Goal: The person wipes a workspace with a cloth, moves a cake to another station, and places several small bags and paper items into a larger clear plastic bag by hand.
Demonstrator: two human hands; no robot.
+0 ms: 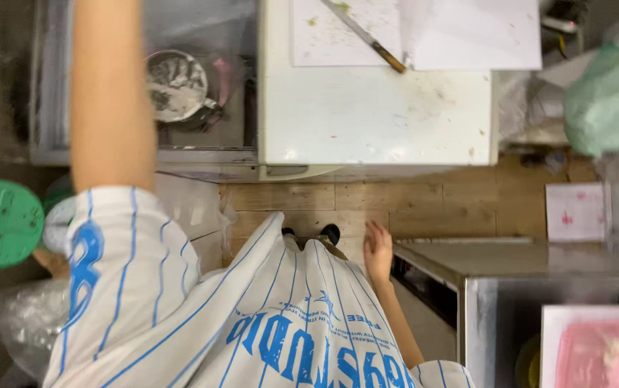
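Right hand (pixel 377 251): hangs low at the person's side, fingers loosely spread and slack, holding nothing. It is just beside the near corner of the steel tabletop (pixel 525 260), and I cannot tell whether it touches the edge.
Left arm (pixel 108 93): bare from the striped sleeve and stretched straight out over the sink (pixel 194 136). It runs off the top of the picture, so the left hand is out of view and what it does cannot be told.
Sink: holds a round metal pot (pixel 175 85), smeared grey-white inside, with something pink just beside it.
White tabletop (pixel 374 115): right of the sink, its surface speckled with small bits and stains.
Board (pixel 331 39): white, at the far edge of the white tabletop, dotted with green scraps.
Knife (pixel 365 36): lies aslant across the board with its wooden handle toward the right, and no hand is near it.
Floor (pixel 431 205): wooden planks, with the person's dark shoes (pixel 327 233) showing between the shirt hem and the white tabletop.
Green lid (pixel 0 223): round, at the left edge, well apart from both arms.
Green bag (pixel 611 97): bulging, at the upper right.
Pink tray (pixel 600 352): at the lower right corner, on the steel tabletop side, untouched.
Progress: judging by the scraps and the idle knife, cutting looks finished or paused, and any work now is at the sink end.
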